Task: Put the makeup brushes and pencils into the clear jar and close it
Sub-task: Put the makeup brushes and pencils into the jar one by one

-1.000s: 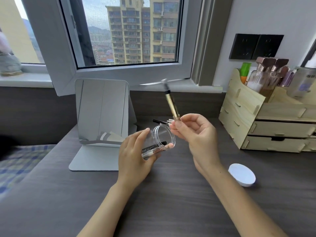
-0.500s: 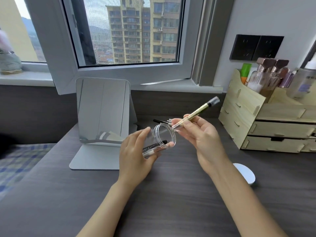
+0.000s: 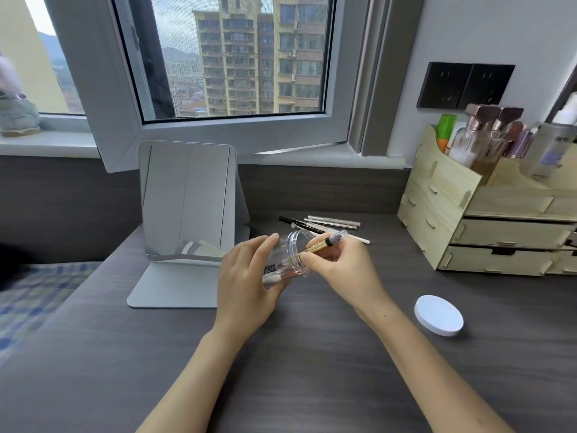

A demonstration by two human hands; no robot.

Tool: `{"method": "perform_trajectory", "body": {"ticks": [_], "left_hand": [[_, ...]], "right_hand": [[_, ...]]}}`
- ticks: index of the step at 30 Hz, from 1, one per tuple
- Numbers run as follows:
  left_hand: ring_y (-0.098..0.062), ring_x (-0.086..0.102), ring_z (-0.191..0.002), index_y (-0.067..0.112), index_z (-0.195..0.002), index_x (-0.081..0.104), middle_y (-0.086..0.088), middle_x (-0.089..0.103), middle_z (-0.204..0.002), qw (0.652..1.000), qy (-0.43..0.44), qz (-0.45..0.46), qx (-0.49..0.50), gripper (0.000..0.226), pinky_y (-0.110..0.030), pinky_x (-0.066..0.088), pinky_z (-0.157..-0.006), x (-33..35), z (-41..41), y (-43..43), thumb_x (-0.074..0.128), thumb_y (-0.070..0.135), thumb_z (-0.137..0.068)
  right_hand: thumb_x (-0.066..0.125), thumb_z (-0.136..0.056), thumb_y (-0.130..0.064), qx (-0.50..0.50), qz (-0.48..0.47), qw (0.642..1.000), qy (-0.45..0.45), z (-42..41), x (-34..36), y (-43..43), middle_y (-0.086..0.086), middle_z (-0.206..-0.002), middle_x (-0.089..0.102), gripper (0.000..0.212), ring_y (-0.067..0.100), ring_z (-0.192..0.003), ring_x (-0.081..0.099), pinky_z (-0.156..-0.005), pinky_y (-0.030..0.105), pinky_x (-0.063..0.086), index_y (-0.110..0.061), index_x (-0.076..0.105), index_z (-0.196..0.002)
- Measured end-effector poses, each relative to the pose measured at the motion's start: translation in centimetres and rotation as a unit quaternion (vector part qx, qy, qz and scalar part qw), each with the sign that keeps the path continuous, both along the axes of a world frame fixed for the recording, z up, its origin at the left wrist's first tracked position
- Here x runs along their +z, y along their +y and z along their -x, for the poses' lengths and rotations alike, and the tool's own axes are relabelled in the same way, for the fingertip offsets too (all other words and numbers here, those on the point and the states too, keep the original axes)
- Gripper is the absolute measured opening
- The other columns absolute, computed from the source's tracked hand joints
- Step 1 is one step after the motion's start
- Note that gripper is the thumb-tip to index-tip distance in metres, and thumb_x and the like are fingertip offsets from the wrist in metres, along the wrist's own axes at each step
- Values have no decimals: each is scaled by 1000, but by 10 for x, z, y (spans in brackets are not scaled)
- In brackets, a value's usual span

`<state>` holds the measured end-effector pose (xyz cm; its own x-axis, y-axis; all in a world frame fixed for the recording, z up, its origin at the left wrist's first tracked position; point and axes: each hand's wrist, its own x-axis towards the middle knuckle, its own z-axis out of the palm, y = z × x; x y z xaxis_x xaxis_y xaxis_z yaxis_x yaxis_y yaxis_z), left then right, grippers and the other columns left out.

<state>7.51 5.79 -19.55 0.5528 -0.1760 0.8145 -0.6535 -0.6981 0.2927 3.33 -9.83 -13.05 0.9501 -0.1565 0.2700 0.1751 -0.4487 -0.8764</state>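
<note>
The right hand pinches a slim gold-barrelled makeup brush with a clear cap between thumb and fingertips, its low end at the mouth of the clear round plastic jar. The left hand is wrapped around that jar's wall, holding it tilted above the table with its opening turned right, toward the brush. A few pieces already lie inside.

The brush looks light, stiff and smooth, so a pinch near mid-barrel should steer it best. The jar looks thin-walled and slick, best gripped around its body, not squeezed hard.

Just beyond the hands, the remaining thin black and silver pencils and brushes lie loose on the dark wood-grain table. The round white lid rests well right of the hands, nearer the viewer.
</note>
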Motion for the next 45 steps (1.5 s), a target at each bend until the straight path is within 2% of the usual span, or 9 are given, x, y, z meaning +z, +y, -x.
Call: {"method": "perform_trajectory", "body": {"ticks": [9, 12, 16, 20, 29, 32, 35, 38, 45], "left_hand": [[-24, 53, -105, 17, -126, 46, -7, 61, -116, 1000, 1, -2, 3, 76, -33, 39, -90, -4, -3, 0, 85, 23, -61], [-24, 53, -105, 18, -126, 46, -6, 62, -116, 1000, 9, 4, 3, 72, -34, 40, -90, -3, -3, 1, 81, 27, -63], [-25, 56, -104, 17, -125, 46, -4, 62, -115, 1000, 10, 8, 3, 68, -32, 39, -90, -2, -4, 2, 76, 31, -66], [-23, 54, -103, 17, -125, 46, -5, 62, -115, 1000, 10, 8, 7, 69, -32, 39, -90, -1, -5, 1, 76, 31, -64], [-22, 51, -104, 16, -125, 47, -7, 61, -115, 1000, 11, 17, 23, 71, -15, 18, -102, 1, -6, 2, 78, 29, -63], [-21, 50, -105, 17, -125, 47, -6, 61, -115, 999, 11, 29, 26, 69, -18, 23, -100, 2, -5, 1, 76, 30, -63], [-21, 50, -105, 19, -126, 45, -6, 61, -115, 999, 12, 34, 24, 72, -28, 34, -93, 1, -5, 1, 76, 29, -62], [-18, 50, -102, 19, -126, 44, -4, 62, -113, 998, 17, 52, 16, 76, -31, 40, -87, 3, -1, -2, 80, 28, -60], [-15, 49, -100, 18, -126, 43, -6, 63, -112, 998, 15, 55, -2, 83, -32, 43, -82, 5, 6, -2, 88, 24, -56]], "right_hand": [[71, -77, -2, 30, -112, 993, 9, 4, -4, -18, 4, -68, 67, 11, -3, -56, 60, -55, 9, 44, -12, 65, -79], [65, -83, -3, 8, -112, 994, 0, -3, -10, -29, 3, -68, 68, 17, -4, -52, 59, -47, 10, 41, -15, 67, -72], [58, -86, -15, -184, 163, 969, -1, -48, -37, -56, 12, -87, 75, 17, 29, -86, 67, -73, 32, 49, -11, 74, -86], [49, -94, -26, -165, 404, 897, 66, -91, -56, -61, 13, -112, 65, 29, 33, -110, 51, -85, 37, 44, -7, 65, -109], [43, -90, 3, -57, 590, 801, 84, -104, -54, -53, 18, -117, 62, 27, 35, -112, 53, -84, 39, 47, 2, 61, -111], [49, -87, -5, -85, 461, 878, 91, -83, -39, -54, 22, -105, 67, 19, 37, -96, 62, -75, 36, 48, 3, 62, -99], [53, -84, -2, -94, 86, 992, 17, -52, -10, -50, 21, -77, 67, 6, 23, -59, 66, -56, 30, 53, -4, 57, -79], [52, -85, 9, 37, -230, 969, -77, -15, 25, -37, 18, -69, 68, 19, 19, -55, 69, -53, 26, 58, -6, 53, -74], [68, -78, -12, 71, 31, 997, -23, -1, 39, -5, -9, -61, 63, 5, -6, -48, 56, -48, 7, 38, -12, 73, -80]]}}
